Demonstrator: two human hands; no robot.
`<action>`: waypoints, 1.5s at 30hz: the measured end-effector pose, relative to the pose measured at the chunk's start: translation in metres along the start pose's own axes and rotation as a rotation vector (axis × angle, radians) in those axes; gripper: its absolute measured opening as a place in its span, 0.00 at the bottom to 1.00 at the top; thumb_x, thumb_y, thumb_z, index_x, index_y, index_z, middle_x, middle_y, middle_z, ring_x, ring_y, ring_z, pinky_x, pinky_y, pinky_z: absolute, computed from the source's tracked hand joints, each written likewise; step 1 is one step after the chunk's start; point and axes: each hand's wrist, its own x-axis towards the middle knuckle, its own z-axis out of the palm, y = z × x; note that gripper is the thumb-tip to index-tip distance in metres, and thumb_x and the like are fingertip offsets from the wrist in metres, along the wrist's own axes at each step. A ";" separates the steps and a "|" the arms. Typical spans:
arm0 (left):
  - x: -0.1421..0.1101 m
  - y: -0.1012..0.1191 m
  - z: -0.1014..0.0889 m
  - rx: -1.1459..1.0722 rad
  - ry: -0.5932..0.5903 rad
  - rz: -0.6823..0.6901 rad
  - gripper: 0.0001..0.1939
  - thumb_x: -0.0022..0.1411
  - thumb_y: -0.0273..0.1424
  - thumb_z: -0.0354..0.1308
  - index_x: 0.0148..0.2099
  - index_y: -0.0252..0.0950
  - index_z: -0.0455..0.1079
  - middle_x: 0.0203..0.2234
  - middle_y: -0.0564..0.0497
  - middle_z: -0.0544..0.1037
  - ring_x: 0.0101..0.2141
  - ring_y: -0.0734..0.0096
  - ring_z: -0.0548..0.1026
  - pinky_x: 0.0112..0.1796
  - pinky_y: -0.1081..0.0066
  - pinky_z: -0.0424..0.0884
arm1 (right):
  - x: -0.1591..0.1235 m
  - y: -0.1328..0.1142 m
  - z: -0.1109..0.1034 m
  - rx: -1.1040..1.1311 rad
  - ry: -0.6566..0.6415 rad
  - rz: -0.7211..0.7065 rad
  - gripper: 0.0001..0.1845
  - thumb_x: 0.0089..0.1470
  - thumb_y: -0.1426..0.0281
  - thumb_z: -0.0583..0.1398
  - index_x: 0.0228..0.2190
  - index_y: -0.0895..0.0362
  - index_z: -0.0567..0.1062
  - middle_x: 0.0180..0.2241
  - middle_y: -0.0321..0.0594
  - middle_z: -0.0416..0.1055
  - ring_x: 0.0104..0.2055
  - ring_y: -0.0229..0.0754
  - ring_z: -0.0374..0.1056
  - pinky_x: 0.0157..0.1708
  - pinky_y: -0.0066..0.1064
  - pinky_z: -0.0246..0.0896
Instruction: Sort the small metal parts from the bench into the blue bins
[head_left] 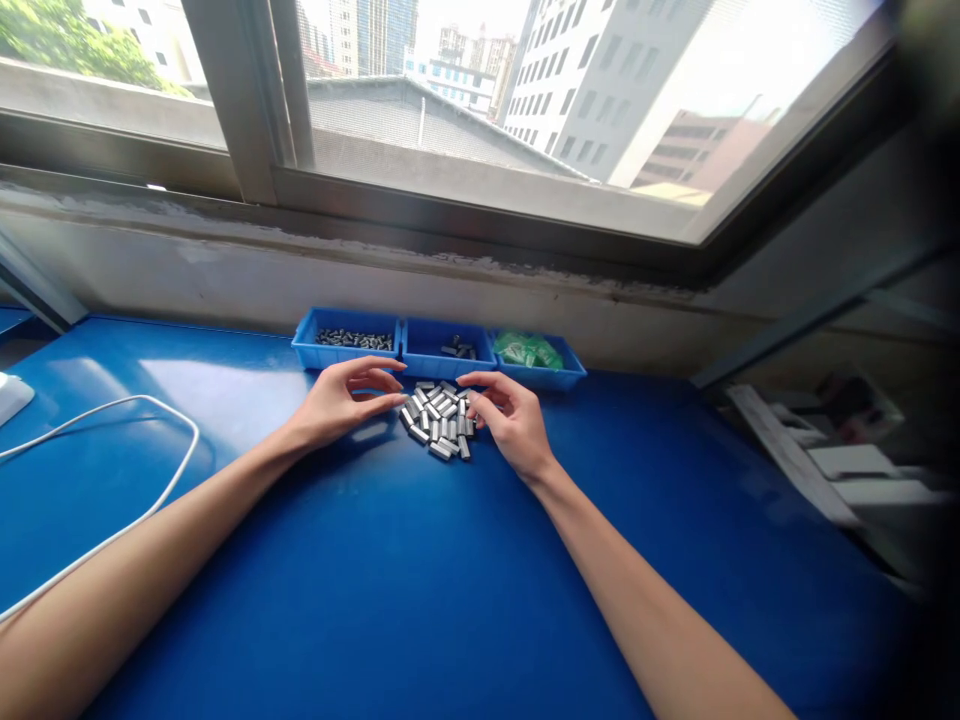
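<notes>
A pile of short silvery metal pieces [444, 416], like small bars or standoffs, lies on the blue tabletop between my two hands. On its left side, my left hand [346, 402] has its thumb and fingers apart, with the tips close to the pile's edge and nothing between them. My right hand [514, 418] is at the right edge of the pile. Its index finger and thumb are apart and reach over the nearest pieces, while its other fingers are curled and partly hidden. Whether the right fingertips touch a piece is too small to tell.
Behind the pile stand three joined blue bins: the left bin [304, 345] holds small dark metal parts, the middle bin [450, 367] a few dark pieces, the right bin [540, 378] green bags. A white cable [193, 440] crosses the blue table [420, 600] at left. A window is behind.
</notes>
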 end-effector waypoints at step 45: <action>-0.009 0.010 0.002 0.518 -0.065 0.255 0.12 0.65 0.35 0.58 0.46 0.36 0.77 0.37 0.47 0.79 0.35 0.69 0.76 0.39 0.71 0.72 | 0.016 -0.013 -0.004 0.259 0.122 0.178 0.26 0.55 0.65 0.62 0.55 0.53 0.72 0.40 0.42 0.80 0.34 0.40 0.76 0.37 0.34 0.73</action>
